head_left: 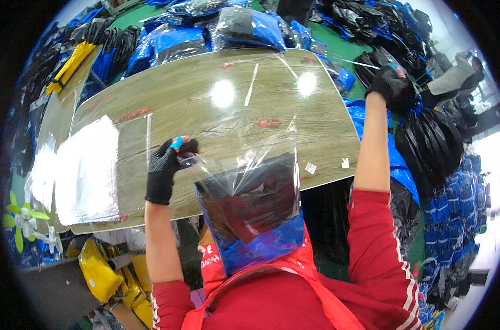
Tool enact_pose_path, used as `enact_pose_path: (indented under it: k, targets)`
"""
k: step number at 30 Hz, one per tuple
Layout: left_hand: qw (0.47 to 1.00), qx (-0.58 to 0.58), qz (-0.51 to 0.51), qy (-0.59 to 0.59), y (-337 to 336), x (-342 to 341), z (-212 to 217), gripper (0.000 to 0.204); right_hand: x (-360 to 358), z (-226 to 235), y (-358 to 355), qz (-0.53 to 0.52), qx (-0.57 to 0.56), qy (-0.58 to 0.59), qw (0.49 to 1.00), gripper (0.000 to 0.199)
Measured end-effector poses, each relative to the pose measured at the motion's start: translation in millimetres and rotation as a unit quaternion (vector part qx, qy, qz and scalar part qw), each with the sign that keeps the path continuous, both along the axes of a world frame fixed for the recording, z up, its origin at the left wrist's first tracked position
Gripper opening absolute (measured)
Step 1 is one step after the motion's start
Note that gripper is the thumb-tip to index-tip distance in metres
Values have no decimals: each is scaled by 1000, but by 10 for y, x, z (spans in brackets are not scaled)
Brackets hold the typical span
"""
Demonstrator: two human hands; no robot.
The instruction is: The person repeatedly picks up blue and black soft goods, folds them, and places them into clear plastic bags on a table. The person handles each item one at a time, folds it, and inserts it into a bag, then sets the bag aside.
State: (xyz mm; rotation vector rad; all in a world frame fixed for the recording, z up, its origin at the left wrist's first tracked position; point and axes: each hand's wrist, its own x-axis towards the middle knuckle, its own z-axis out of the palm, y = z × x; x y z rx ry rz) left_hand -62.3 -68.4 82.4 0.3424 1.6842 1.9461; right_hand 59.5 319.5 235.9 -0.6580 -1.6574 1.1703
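Note:
A clear plastic bag (pixel 250 198) with folded black and blue material inside hangs over the table's near edge, against my red apron. My left hand (pixel 170 165), in a black glove with bare fingertips and a blue wrap on one finger, pinches the bag's clear open end at its left corner. Out to the far right, beyond the table, my right hand (pixel 390 85) wears a similar glove. Its fingers are closed on a thin white strip (pixel 357 63) that trails off to the left.
The wood-patterned table (pixel 200 110) carries a stack of clear bags (pixel 87 173) on its left and small white scraps (pixel 311 167) at its right. Bagged blue and black bundles (pixel 178 41) crowd its far side. Black bundles (pixel 431 143) stand right; yellow packages (pixel 98 269) lie lower left.

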Motion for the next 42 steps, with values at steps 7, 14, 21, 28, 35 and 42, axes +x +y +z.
enact_pose_path:
  k: [7,14,21,28,35,42]
  targets:
    - [991,-92,-91,-22,-223,-41,357,41,179,-1525,-364,471,-111,-216,848,34]
    - [966,-30,-180,186,-651,429,-196,36,1101,-1532,-300,583,-49,-247,773,37]
    - [845,-382,-275,252,-619,713,580,54,1562,-648,-616,408,220,-613,640,30]
    - [667,-269,-290,631,467,904,-50,53,776,-1355,-1104,424,400,-318,747,44]
    - [992,104,39,66,-449,1103,-710,53,1409,-2631,-1031,423,-315,-184,830,56]
    - [967,136,109,187,-233,1151,507,39,-305,-936,-790,84,485,-173,853,6]
